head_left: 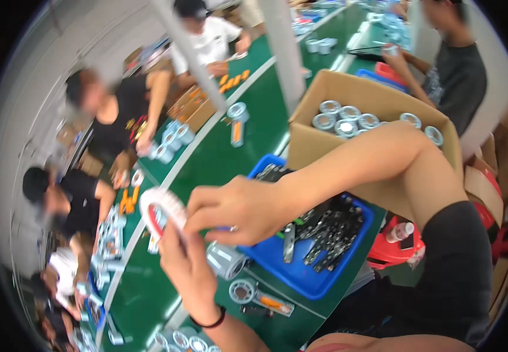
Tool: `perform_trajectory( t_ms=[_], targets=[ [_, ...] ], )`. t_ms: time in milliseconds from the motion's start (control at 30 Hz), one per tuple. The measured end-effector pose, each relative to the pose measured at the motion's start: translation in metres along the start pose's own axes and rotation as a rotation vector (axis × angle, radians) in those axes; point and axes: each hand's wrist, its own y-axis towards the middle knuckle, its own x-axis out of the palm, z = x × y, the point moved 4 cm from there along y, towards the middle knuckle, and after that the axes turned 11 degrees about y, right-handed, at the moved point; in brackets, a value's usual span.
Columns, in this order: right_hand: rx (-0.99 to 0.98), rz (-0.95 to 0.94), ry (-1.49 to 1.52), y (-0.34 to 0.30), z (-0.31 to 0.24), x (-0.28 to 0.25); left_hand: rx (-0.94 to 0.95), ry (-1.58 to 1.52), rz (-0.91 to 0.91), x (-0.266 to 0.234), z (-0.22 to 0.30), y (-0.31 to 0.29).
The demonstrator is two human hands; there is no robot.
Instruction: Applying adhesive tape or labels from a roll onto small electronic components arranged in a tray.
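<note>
Above the green table, my left hand (189, 267) is closed around the lower edge of a white ring-shaped roll (163, 205) with a reddish inner side, perhaps tape or labels. My right hand (239, 211) reaches across from the right, fingers curled and pinched against the roll's right edge. What its fingertips hold is hidden. Below my hands lies a grey cylindrical housing (225, 262). Nearer to me is a grey part with a round head and an orange strip in its handle (265, 300).
A blue tray (318, 291) holds black circuit-board-like parts (339, 234). Behind it stands a carton (309, 146) of grey round-ended parts (348, 127). A similar orange-striped part (237, 126) lies farther off. Several people work along the table; a red stool (392, 249) stands at right.
</note>
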Motion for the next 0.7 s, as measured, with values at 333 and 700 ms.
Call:
perform_trajectory(
  t_ms=[333,700],
  targets=[
    [0.114,0.028,0.062,0.004,-0.002,-0.003,0.08,0.086,0.203,-0.003,0.0,0.001],
    [0.432,-0.033,0.426,0.008,0.002,0.003,0.135,0.001,0.047,-0.008,0.012,0.004]
  ],
)
